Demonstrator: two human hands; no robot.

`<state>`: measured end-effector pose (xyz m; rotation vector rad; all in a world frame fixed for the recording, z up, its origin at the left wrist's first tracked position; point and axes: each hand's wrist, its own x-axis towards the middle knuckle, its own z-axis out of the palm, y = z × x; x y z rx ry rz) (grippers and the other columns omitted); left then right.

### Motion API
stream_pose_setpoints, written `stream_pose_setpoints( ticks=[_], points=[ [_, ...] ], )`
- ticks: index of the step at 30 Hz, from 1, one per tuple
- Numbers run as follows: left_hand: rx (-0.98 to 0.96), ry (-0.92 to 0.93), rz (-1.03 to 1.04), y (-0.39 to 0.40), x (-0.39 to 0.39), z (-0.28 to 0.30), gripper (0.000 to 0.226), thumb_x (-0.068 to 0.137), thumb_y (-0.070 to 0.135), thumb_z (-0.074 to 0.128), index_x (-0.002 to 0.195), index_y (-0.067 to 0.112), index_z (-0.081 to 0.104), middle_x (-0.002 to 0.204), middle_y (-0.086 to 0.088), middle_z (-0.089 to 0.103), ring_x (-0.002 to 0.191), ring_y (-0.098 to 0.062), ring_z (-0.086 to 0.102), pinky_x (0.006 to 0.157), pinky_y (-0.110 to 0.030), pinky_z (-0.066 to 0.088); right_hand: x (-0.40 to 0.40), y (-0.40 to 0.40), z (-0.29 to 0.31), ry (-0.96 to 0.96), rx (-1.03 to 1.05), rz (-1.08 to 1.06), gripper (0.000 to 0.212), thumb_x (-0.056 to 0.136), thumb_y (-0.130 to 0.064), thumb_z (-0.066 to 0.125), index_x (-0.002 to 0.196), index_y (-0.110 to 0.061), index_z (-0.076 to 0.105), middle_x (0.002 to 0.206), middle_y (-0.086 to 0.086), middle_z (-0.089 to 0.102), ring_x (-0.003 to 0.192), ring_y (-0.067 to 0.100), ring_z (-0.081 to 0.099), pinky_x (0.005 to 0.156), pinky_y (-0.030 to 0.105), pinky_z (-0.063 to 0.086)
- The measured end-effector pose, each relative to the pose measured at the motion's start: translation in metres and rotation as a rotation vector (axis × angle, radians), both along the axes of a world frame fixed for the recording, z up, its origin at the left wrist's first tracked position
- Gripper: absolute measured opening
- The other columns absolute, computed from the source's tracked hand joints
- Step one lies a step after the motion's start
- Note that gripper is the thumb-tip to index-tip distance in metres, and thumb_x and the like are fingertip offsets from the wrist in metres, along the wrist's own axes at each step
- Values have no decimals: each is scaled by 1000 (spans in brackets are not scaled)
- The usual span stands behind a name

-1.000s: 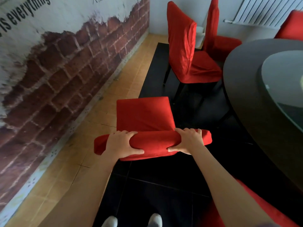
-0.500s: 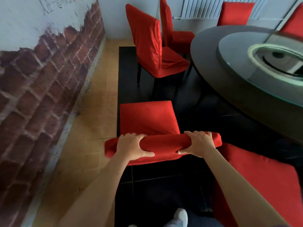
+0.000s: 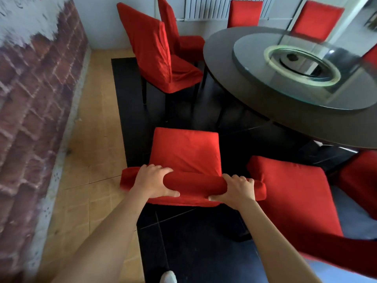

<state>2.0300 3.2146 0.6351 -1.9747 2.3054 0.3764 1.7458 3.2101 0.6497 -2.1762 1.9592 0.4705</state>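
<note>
Open tiled floor [image 3: 91,160] left of the front chair [image 3: 185,152]; side chair [image 3: 289,186] just beside its right.

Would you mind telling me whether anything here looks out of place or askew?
The red chair, gripped at its backrest top by the left hand and right hand, stands apart from the round table, its seat facing along the brick wall, not the table.

Legible text, labels, brands, numbers, signs: none. Wall [image 3: 26,19]: a few faint dark marks and a red speck at the top edge of its white painted part, smeared by blur. It cannot be told whether they are lettering, and no word or character can be made out.
</note>
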Motion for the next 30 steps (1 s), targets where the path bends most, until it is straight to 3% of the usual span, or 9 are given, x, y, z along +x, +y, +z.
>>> stream_pose_setpoints(
  ticks=[9, 30],
  points=[
    [-10, -53, -114, 3, 8, 0, 111, 46, 102, 28, 135, 39, 45, 125, 10, 60, 114, -15, 55, 98, -37, 39, 10, 37, -5, -59, -20, -138, 105, 49, -97, 44, 131, -31, 43, 119, -2, 58, 116, 24, 51, 106, 50, 29],
    [-35, -57, -271, -70, 52, 0, 107, 46, 101, 29, 132, 40, 49, 122, 12, 59, 110, -14, 54, 93, -33, 39, 60, 5, -1, -114, -51, -274, 102, 50, -96, 46, 129, -30, 45, 116, -2, 58, 118, 24, 49, 108, 50, 26]
  ],
)
